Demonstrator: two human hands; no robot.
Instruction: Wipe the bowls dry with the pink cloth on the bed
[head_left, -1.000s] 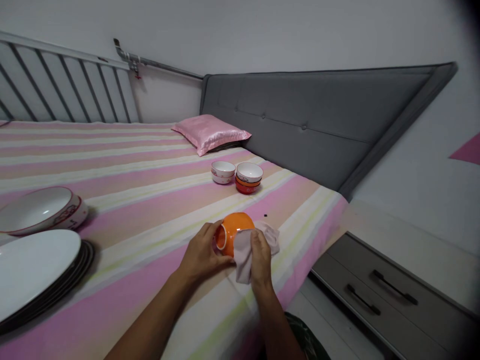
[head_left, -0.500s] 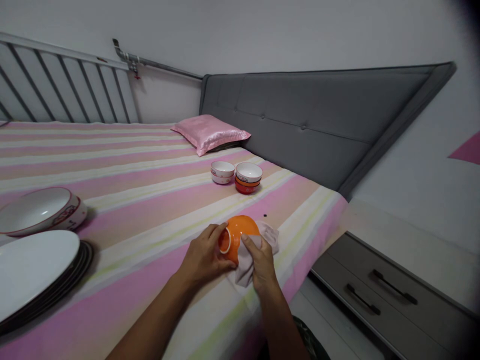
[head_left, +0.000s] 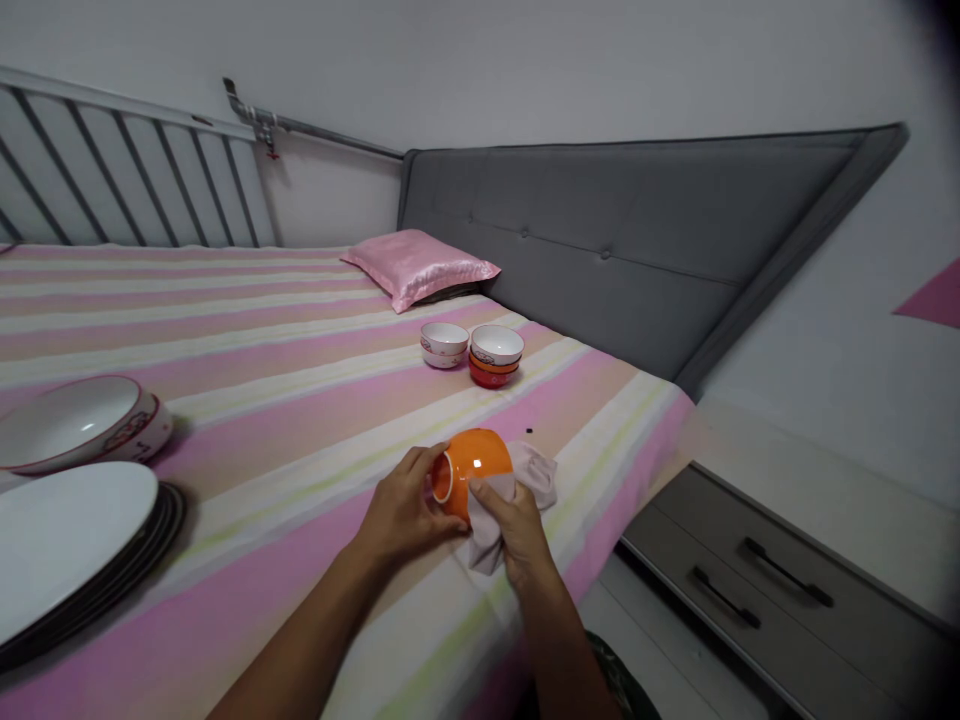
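An orange bowl point(head_left: 480, 455) lies tipped on its side above the striped bedsheet, its white-edged foot ring facing left. My left hand point(head_left: 403, 508) grips it by the base end, thumb below and fingers above. A pale pinkish cloth point(head_left: 489, 530) is pinched in my right hand point(head_left: 523, 530), which presses it against the bowl's right side near the rim. More of the cloth spreads out behind the bowl to the right. The bowl's inside faces away and is hidden.
Two small bowl stacks, one white point(head_left: 444, 345) and one with a white bowl on top point(head_left: 497, 346), stand farther back. At left are large bowls point(head_left: 82, 425) and stacked plates point(head_left: 67, 540). A pink pillow point(head_left: 418, 265) lies by the grey headboard point(head_left: 600, 220); a drawer cabinet point(head_left: 750, 570) stands right.
The orange bowl has turned slightly in my left hand, its foot ring now more side-on and a little farther left. My right thumb and the cloth have shifted slightly left along it.
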